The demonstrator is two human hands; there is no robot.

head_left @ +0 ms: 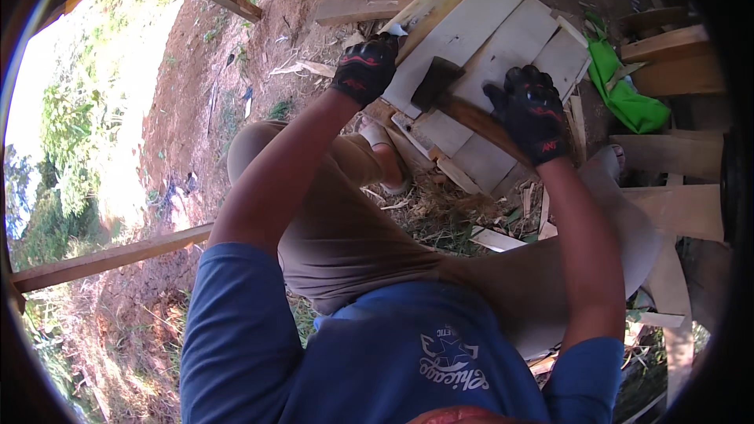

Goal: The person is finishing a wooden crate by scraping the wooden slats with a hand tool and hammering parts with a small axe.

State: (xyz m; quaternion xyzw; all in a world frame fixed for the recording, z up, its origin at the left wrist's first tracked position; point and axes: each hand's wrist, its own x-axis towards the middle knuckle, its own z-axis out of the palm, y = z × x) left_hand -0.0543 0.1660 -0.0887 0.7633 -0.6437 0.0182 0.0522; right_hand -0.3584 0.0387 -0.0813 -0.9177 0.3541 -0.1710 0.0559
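A slatted wooden panel (493, 51), made of several pale planks side by side, lies in front of me. An axe (436, 84) rests on it with its dark head near the middle; its wooden handle (481, 123) slants down toward my right wrist. My right hand (532, 110), in a black glove with red marks, is over the panel beside the handle, thumb and fingers apart. At the panel's left edge is my left hand (367, 69), gloved alike, its fingers closed. Something small and pale (398, 30) shows past its fingertips; what it grips is hidden.
Bright green cloth or bag (628, 94) lies right of the panel, by stacked boards (675, 67). Wood scraps (499, 239) and shavings litter the ground near my foot (377, 133). A wooden rail (114, 257) crosses at left, with a dirt slope (184, 110) beyond.
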